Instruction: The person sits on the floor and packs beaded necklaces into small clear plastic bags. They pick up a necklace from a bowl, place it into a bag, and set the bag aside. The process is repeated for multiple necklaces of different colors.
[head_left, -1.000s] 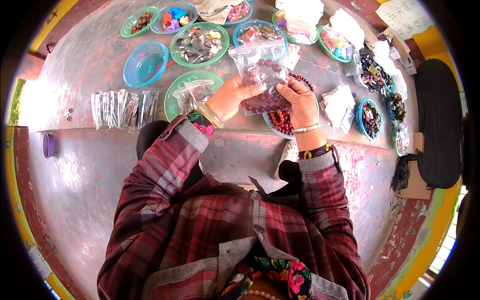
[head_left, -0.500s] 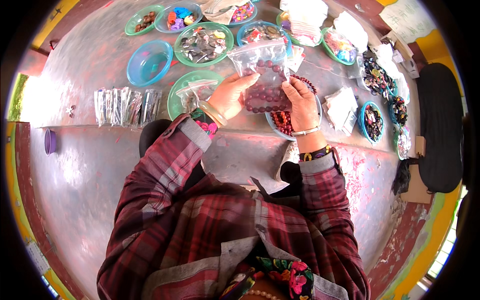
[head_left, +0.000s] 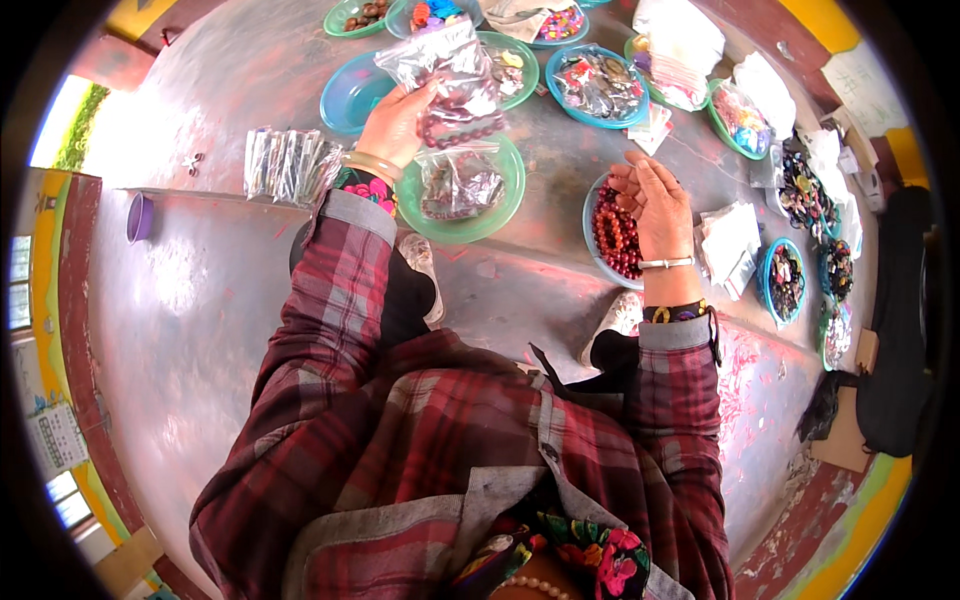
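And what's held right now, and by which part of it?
Left hand holds a clear bag of dark red beads by its left side; right hand shows nothing held.

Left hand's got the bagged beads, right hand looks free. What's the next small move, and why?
Probably lower the left hand and lay the clear bag of dark red beads in the near green basin: it is close by and already holds bagged items, while the right hand, near the red bead strands, appears empty.
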